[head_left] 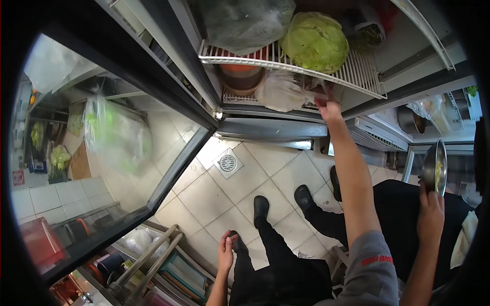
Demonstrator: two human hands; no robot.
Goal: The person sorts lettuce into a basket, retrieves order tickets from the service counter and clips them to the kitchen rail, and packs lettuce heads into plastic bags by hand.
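My right hand (329, 108) reaches to the lower wire shelf of an open fridge, its fingers closed on the gathered end of a whitish plastic bag (279, 92). What the bag contains is hard to make out. Left of the bag is a brown tub with an orange-red top (239, 77). A green cabbage (315, 43) rests on the upper wire shelf (293, 67), beside a large clear bag (245, 23). Low in the view, my left hand (226, 251) hangs above the floor with fingers loosely apart, holding nothing.
At the right, a co-worker in dark clothes holds a metal bowl (435, 168) in one hand, close to my right arm. An open glass door (168, 127) stands at the left. Below it are racks with metal rails (148, 255). The tiled floor (204, 196) has a drain (227, 163).
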